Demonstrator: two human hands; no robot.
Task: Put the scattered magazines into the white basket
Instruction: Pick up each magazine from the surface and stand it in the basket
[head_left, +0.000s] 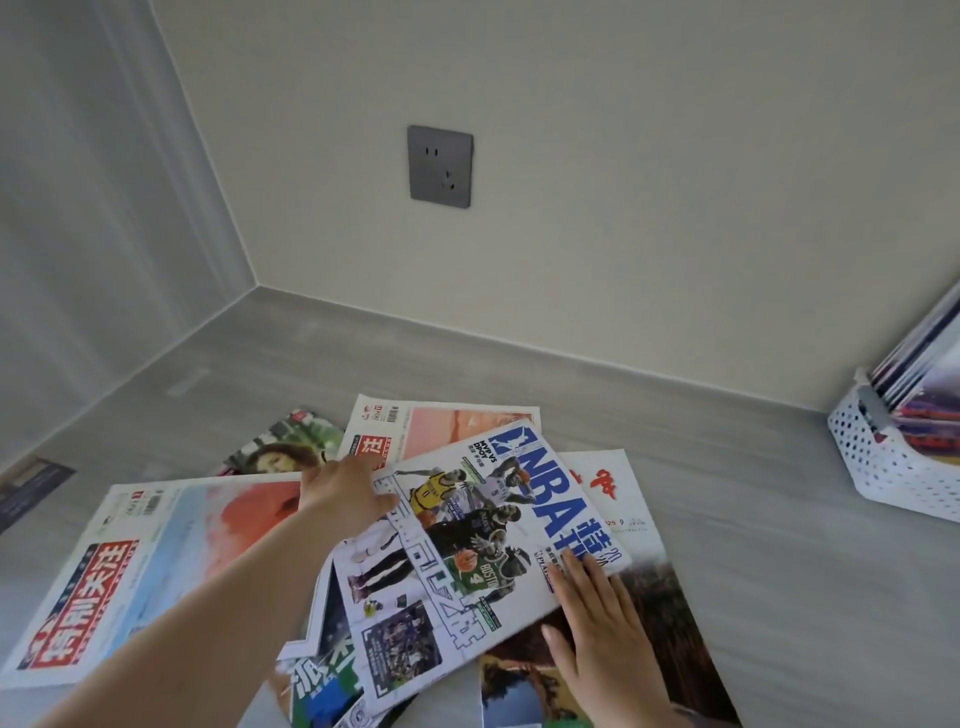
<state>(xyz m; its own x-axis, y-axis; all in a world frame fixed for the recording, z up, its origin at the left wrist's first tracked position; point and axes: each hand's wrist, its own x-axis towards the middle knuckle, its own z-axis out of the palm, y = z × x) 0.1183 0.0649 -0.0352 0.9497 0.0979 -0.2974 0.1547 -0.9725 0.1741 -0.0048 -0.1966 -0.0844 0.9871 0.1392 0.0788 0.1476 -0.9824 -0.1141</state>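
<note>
The left hand (343, 493) is pinching the NBA magazine (467, 561) lying between the hands, while the right hand (597, 629) is pressing it with straight fingers; a pick-up is seemingly starting; lifting it clear is likely coming next, toward the basket (883, 467) well right of both.

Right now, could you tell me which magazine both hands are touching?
The NBA magazine, lying topmost: left hand holds one edge, right hand rests on another.

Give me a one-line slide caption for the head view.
Left hand grips the NBA magazine, right hand presses flat on it, atop scattered magazines; white basket at right.
</note>
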